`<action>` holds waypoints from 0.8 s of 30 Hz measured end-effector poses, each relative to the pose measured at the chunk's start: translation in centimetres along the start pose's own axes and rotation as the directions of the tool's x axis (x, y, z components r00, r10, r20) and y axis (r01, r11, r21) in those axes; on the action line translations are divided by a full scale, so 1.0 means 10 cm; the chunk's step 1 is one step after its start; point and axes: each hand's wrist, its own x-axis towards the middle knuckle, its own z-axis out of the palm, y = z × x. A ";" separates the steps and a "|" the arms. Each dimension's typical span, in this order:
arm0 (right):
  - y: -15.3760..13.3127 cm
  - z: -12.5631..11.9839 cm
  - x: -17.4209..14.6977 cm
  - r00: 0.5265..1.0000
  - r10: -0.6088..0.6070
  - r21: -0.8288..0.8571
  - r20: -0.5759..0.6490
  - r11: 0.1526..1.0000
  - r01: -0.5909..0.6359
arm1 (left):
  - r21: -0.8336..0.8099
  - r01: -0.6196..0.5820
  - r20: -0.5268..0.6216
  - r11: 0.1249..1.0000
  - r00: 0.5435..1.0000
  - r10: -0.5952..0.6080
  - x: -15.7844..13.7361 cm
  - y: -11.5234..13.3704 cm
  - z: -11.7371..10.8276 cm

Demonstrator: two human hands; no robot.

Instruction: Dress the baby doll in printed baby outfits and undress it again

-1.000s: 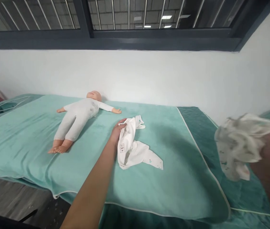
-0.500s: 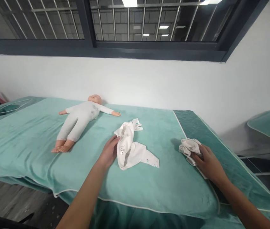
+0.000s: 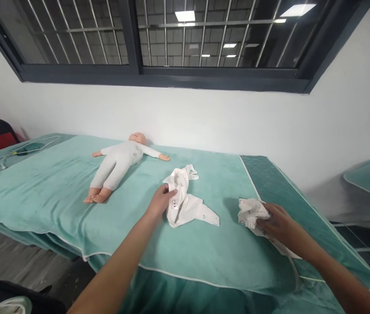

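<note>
So the left hand (image 3: 158, 204) has its thumb over the left edge of a white garment (image 3: 185, 213), pinching it, middle of the frame. There's a small printed patch (image 3: 174, 203) on it, dark marks in a box, way too small to read. Right hand (image 3: 278, 224), right of center, has its fingers curled around a bunched white cloth (image 3: 251, 211) with little dark prints, also not legible. A decent stretch of light teal blanket (image 3: 217, 257) separates the two, so there's elbow room. The cloth's tail hangs over toward the blanket's pale piping (image 3: 249, 176) on the right; the front edge runs along the bottom. Left of center, a baby doll (image 3: 116, 159) lies face up, well apart from the right hand, near the white wall (image 3: 204, 117).
</note>
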 end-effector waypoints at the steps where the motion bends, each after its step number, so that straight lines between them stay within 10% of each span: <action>1: -0.06 -0.06 0.00 1.000 -0.002 -0.013 -0.007 1.000 0.002 | 0.009 -0.030 -0.007 1.000 1.000 0.030 0.03 0.04 0.01; 7: -0.95 -0.34 0.04 0.984 -0.126 0.036 -0.128 0.991 0.132 | -0.099 -0.292 0.133 0.951 0.944 0.303 0.02 0.69 0.03; 12: -1.46 -0.07 0.29 0.953 -0.291 0.027 -0.081 0.955 0.294 | -0.127 -0.453 0.297 0.883 0.832 0.469 -0.28 1.42 0.10; 18: -0.72 0.46 0.18 0.972 -0.160 -0.573 -0.170 0.819 0.034 | -0.026 -0.514 0.206 0.857 0.837 0.508 -0.46 1.62 -0.12; 24: 0.08 0.18 -0.10 0.981 -0.150 -0.659 -0.120 0.752 0.035 | -0.020 -0.470 0.171 0.882 0.868 0.466 -0.40 1.45 -0.28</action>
